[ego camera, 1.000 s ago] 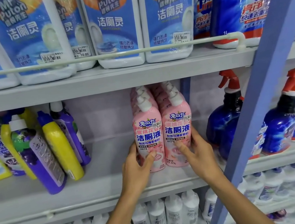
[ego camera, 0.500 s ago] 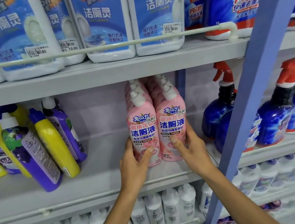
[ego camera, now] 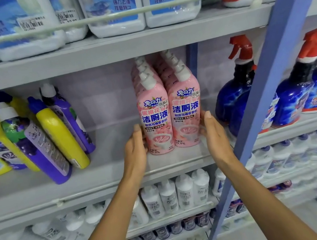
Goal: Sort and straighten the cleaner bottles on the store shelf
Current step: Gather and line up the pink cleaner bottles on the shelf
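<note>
Two rows of pink cleaner bottles stand upright on the middle shelf (ego camera: 103, 171), front ones side by side: the left pink bottle (ego camera: 154, 118) and the right pink bottle (ego camera: 185, 109). My left hand (ego camera: 135, 151) lies flat against the left bottle's outer side with straight fingers. My right hand (ego camera: 214, 133) lies flat against the right bottle's outer side. To the left, several purple and yellow bottles lean in a jumble, among them a purple bottle (ego camera: 38, 146) and a yellow bottle (ego camera: 59, 132).
Blue spray bottles with red triggers (ego camera: 237, 94) stand to the right of the pink rows. A slanted blue shelf post (ego camera: 267, 72) crosses the right side. White and blue jugs (ego camera: 113, 8) fill the shelf above behind a rail. White bottles (ego camera: 176, 194) line the shelf below.
My thumbs have come off the front labels of the pink bottles. Both hands now lie flat along the outer sides of the pair, and the view has shifted downward.
</note>
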